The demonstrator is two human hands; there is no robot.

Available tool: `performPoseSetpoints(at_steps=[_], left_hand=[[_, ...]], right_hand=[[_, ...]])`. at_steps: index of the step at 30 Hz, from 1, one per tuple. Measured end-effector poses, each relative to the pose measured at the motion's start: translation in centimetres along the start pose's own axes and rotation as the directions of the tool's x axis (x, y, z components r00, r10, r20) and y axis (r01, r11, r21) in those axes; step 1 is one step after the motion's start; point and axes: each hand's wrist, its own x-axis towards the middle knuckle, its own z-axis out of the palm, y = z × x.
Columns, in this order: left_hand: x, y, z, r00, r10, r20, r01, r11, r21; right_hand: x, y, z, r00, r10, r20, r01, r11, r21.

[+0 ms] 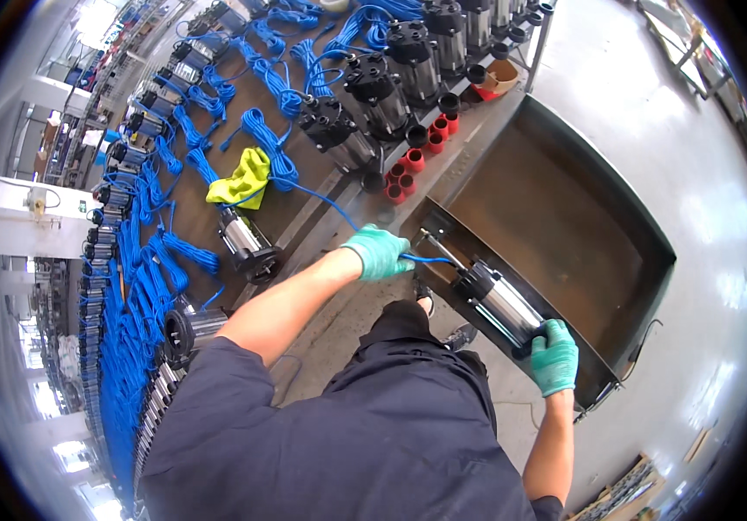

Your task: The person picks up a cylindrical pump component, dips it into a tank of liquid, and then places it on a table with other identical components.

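Note:
My right hand (pixel 554 356), in a green glove, grips the near end of a steel cylindrical pump (pixel 499 306) that lies in a rusty metal trough (pixel 565 217). My left hand (pixel 380 253), also gloved in green, is closed on the pump's blue cable (pixel 330 207) close to the trough's left rim. That cable runs back to the workbench (pixel 304 208). The pump's black head points toward my left hand.
Several more pumps (pixel 373 91) with coiled blue cables (pixel 269 148) stand and lie on the bench. A yellow cloth (pixel 243 178) lies among them. Red and black caps (pixel 417 152) line the bench edge. Rows of pumps fill the left. Grey floor lies to the right.

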Motion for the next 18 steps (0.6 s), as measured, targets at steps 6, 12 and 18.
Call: performPoseSetpoints(at_steps=[6, 12, 18], left_hand=[[-5.0, -5.3, -6.1, 0.996, -0.055, -0.064, 0.055, 0.999, -0.004], [-1.5, -7.0, -2.8, 0.827, 0.198, -0.526, -0.281, 0.956, -0.082], [6.8, 1.5, -3.2, 0.624, 0.398, -0.672, -0.496, 0.867, 0.053]], right_hand=[[0.4, 2.8, -5.1, 0.979, 0.166, 0.121, -0.202, 0.879, 0.432], [0.9, 2.6, -12.1, 0.965, 0.259, -0.038, -0.232, 0.913, 0.335], [6.3, 2.0, -11.3, 0.961, 0.250, -0.121, -0.266, 0.953, -0.145]])
